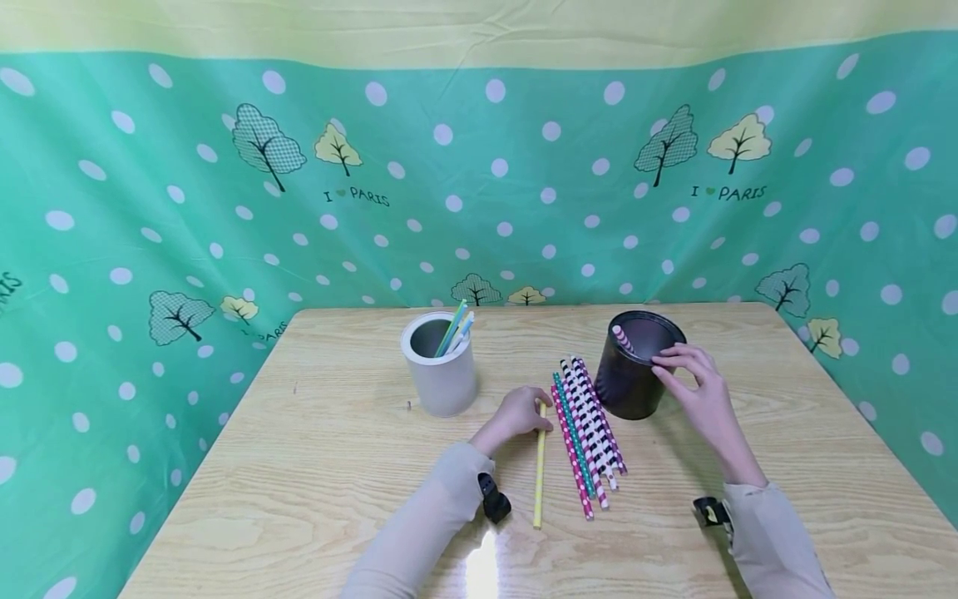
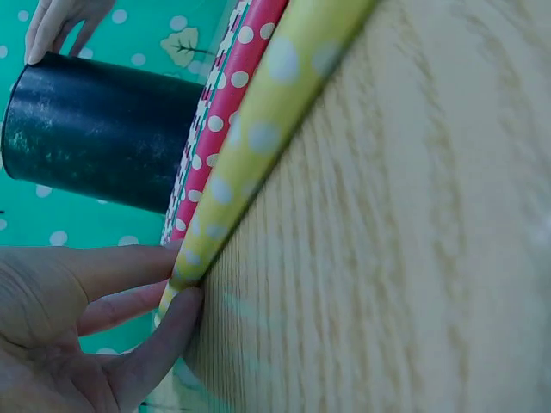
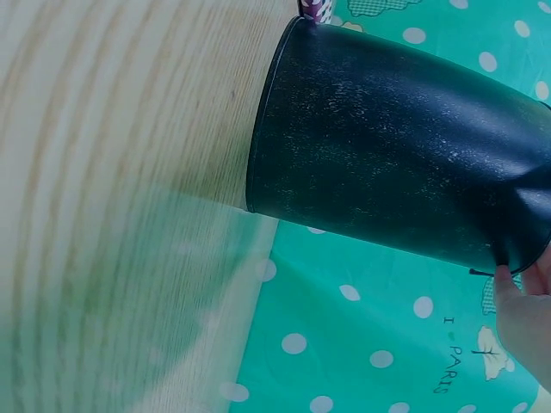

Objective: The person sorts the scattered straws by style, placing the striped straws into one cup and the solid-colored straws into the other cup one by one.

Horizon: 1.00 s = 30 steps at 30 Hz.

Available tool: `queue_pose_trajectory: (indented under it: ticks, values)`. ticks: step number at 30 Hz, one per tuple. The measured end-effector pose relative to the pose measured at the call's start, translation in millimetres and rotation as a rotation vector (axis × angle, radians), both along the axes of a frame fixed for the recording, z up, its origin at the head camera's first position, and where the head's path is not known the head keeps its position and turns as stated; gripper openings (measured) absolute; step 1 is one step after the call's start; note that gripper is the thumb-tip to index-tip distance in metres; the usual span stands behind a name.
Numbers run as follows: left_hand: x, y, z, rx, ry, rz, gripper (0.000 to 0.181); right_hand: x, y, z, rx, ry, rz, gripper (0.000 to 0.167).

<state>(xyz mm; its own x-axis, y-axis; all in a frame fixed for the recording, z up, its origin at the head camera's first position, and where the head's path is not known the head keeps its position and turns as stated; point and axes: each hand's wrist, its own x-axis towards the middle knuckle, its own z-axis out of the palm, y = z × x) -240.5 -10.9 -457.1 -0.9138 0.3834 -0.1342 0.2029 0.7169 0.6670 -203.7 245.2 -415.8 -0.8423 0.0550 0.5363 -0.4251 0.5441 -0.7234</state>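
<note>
A yellow paper straw with pale dots [image 1: 540,478] lies on the table, its far end pinched between the thumb and fingers of my left hand [image 1: 521,411]. In the left wrist view that straw [image 2: 263,138] runs beside a pink dotted straw [image 2: 225,103]. My right hand [image 1: 698,383] grips the near right rim of a black cup [image 1: 630,378], thumb against the outer wall [image 3: 396,146]. One striped straw [image 1: 622,337] leans inside this cup. Left of the cup, several patterned straws [image 1: 587,433] lie side by side: pink, green, black-and-white and purple.
A white cup [image 1: 441,378] stands to the left, with several blue, green and white straws [image 1: 458,329] leaning in it. A dotted green cloth [image 1: 479,208] hangs behind the wooden table [image 1: 314,466]. Black wrist bands [image 1: 494,499] sit at both sleeves.
</note>
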Motion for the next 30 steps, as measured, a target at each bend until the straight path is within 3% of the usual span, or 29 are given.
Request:
queue_pose_trajectory:
  ticks: [9, 20, 26, 30]
  values:
    - [1.1, 0.1, -1.0, 0.058, -0.042, 0.025, 0.036, 0.0, -1, 0.7, 0.002, 0.006, 0.0, 0.015]
    - [0.0, -7.4, -4.1, 0.323, -0.186, 0.082, 0.042, -0.5, 0, -0.6, 0.003, 0.017, -0.001, 0.016]
    - [-1.0, -7.9, 4.6, 0.452, -0.211, 0.155, 0.044, 0.3, 0, 0.9, 0.009, 0.014, -0.005, 0.015]
    - [-0.9, -7.9, 14.0, 0.536, -0.212, 0.19, 0.044, 7.4, -7, 11.7, 0.003, 0.013, -0.001, 0.015]
